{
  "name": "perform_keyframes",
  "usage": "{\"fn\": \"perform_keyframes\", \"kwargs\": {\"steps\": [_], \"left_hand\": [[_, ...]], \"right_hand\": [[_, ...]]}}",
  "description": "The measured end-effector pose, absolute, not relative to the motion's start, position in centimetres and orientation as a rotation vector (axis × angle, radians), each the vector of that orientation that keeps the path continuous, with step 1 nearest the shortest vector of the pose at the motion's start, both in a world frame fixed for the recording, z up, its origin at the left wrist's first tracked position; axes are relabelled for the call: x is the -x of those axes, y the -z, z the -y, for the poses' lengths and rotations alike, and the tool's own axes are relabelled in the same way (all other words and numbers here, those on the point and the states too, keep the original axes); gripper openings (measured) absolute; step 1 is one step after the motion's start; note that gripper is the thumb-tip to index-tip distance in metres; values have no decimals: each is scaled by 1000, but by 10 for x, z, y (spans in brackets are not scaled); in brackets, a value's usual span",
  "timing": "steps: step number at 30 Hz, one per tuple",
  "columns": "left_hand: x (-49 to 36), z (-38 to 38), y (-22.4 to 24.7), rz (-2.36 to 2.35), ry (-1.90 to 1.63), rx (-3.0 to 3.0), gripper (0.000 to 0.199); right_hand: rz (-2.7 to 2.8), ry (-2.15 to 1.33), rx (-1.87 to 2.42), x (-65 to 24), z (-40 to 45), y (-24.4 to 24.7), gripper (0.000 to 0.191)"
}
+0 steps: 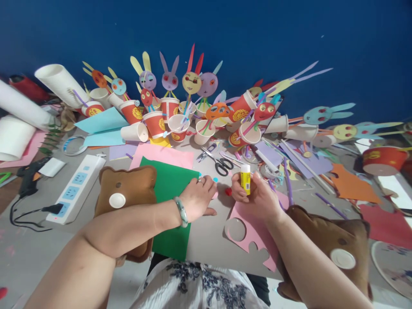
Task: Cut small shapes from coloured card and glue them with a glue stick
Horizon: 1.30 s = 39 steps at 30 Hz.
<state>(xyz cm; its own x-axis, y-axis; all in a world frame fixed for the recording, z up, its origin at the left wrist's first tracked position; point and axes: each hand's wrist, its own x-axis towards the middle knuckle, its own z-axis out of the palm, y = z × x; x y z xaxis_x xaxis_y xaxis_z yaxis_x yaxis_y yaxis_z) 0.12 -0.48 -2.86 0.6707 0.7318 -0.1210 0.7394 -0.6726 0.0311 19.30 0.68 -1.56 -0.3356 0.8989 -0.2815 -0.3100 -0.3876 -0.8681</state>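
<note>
My right hand [255, 195] is wrapped round a yellow glue stick [245, 182] with a white cap, held upright above the table. My left hand [198, 195] rests palm down at the upper right edge of a green sheet [174, 227]. Its fingers are bent, the thumb apart, and a small pink piece [215, 195] shows at the fingertips; whether it is gripped is unclear. Small red pieces [228, 191] and blue pieces lie near the hands. Below my right hand is pink paper [251, 231] with cut-out holes. Black-handled scissors [223, 166] lie just beyond.
Paper cups [154, 123] with paper animal faces on stems line the back. Brown cushions [128, 189] sit under my forearms. On the left are a power strip [77, 189] and a black glue gun [32, 176]; orange paper [352, 184] is on the right.
</note>
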Motion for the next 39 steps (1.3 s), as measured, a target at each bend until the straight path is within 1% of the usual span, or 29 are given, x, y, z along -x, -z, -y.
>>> {"fn": "perform_keyframes", "kwargs": {"steps": [3, 7, 10, 14, 18, 21, 26, 33, 39], "left_hand": [[0, 5, 29, -1229, 125, -2805, 79], [0, 5, 30, -1223, 123, -2817, 80], [-1, 5, 31, -1226, 129, -2816, 81], [-2, 4, 29, -1216, 147, -2799, 78], [-1, 4, 27, -1213, 166, -2784, 78], [-1, 4, 25, -1211, 167, -2779, 77], [-2, 4, 26, -1214, 161, -2778, 77], [-1, 4, 27, -1209, 156, -2788, 78], [-1, 5, 27, -1217, 160, -2797, 79]], "right_hand": [[924, -1860, 1052, -190, -5, 14, 34], [961, -1884, 1000, -187, -3, 9, 26], [992, -1882, 959, -189, -2, 10, 25], [981, -1869, 1034, -196, -2, 17, 38], [1097, -1834, 1058, -201, -1, 21, 48], [1137, -1819, 1048, -202, 0, 20, 52], [1131, -1803, 1012, -200, -1, 20, 47], [1103, -1772, 952, -197, -1, 19, 34], [1094, -1791, 966, -198, -2, 19, 32]]}}
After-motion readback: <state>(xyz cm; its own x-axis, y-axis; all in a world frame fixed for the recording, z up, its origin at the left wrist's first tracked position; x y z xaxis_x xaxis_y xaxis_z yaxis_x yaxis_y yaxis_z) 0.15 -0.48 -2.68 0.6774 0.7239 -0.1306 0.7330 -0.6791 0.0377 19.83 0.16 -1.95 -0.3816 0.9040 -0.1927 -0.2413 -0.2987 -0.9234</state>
